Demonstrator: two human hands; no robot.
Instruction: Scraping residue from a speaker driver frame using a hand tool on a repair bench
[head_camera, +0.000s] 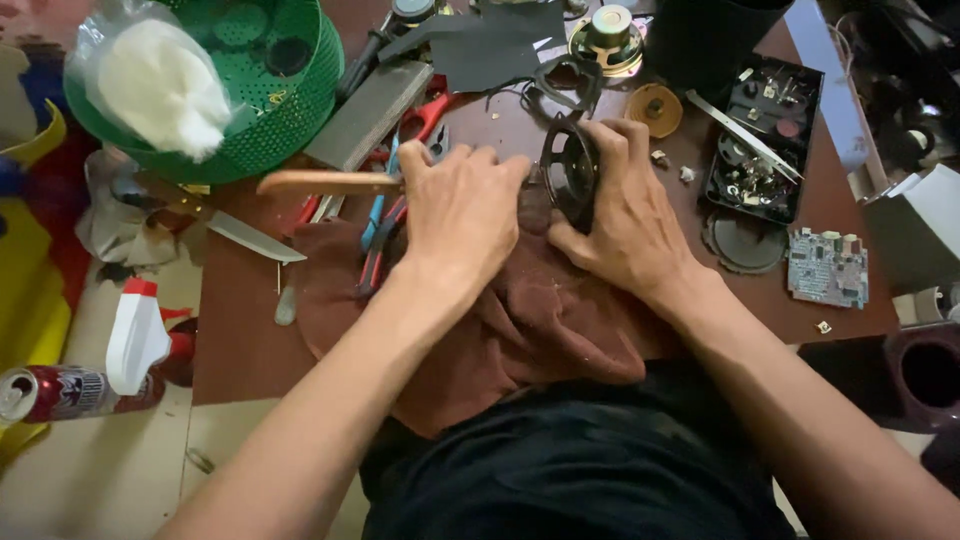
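Brown wood surface (250, 330) is crowded along its far edge, so there is little free room: a green basket (290, 90) overhangs the far left corner, an open black case (765, 140) of parts sits at the right edge, and only the near left stretch lies bare. A brown cloth (520, 320) drapes over the near edge under both hands and could slide and carry things off it, I judge. Mid-surface, the right hand (625, 215) is wrapped around a black speaker frame (568, 170) stood on edge; the left hand (460, 205) is curled tight on a wooden-handled tool (320, 182) whose tip is hidden. A slip could drive that tip into the right fingers. Pliers (385, 220) and a knife (250, 235) lie just left, easily knocked.
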